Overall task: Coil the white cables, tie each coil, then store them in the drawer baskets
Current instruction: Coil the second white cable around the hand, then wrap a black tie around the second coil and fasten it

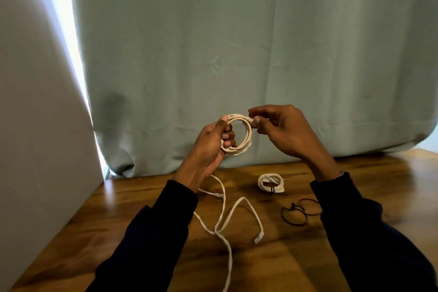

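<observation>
Left hand [208, 147] gripping white coil [237, 134] mid-air above table [355, 256]. Right hand [282, 129] pinching plug end at coil top. Best tuck end tight, keep loops stacked, then grab black tie [299, 213]. Tied coil [271, 184] resting nearby; loose cable [233, 218] waiting.

Loose white cable [222, 227] runs off bottom edge; its far stretch passes behind left sleeve [151, 227]. Part of held coil [239, 134] covered by left hand [213, 142] fingers; plug end hidden in right hand [282, 130] pinch. Black hair ties [299, 212] partly behind right sleeve [369, 227]; count unclear. Tabletop [296, 256] cut by bottom and right edges.
</observation>
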A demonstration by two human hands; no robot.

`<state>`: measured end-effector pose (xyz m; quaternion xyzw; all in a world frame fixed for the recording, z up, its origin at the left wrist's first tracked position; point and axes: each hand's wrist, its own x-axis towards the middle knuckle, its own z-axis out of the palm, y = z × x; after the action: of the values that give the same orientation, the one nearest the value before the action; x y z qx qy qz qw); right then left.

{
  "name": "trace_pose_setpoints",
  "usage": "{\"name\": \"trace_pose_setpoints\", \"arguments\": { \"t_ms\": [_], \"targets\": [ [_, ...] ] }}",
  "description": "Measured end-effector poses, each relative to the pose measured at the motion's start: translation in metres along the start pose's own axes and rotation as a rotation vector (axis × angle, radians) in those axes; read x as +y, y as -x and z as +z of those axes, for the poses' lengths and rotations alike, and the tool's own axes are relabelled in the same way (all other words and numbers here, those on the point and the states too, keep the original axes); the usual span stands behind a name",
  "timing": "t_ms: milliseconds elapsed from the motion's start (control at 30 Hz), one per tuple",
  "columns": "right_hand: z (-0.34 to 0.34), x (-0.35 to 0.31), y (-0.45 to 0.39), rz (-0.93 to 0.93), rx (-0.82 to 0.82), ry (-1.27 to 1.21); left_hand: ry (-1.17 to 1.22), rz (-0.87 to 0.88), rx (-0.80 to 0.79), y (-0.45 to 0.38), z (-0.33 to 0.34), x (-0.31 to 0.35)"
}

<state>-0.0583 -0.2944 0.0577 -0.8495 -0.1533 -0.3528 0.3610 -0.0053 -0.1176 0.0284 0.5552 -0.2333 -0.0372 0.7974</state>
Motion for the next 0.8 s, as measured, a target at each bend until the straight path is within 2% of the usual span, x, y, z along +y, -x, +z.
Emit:
{"name": "trace_pose_setpoints", "arguments": {
  "t_ms": [233,567,800],
  "targets": [
    [-0.025,0.033,0.029,0.144,-0.029,0.109,-0.042,-0.083,-0.010,0.004,0.034,-0.038],
    [-0.042,0.080,0.076,0.389,-0.209,0.193,-0.088,-0.199,-0.005,0.024,0.059,-0.083],
    [-0.020,0.134,0.095,0.405,-0.370,0.470,-0.102,-0.216,0.013,0.027,0.057,-0.096]
  ]
}}
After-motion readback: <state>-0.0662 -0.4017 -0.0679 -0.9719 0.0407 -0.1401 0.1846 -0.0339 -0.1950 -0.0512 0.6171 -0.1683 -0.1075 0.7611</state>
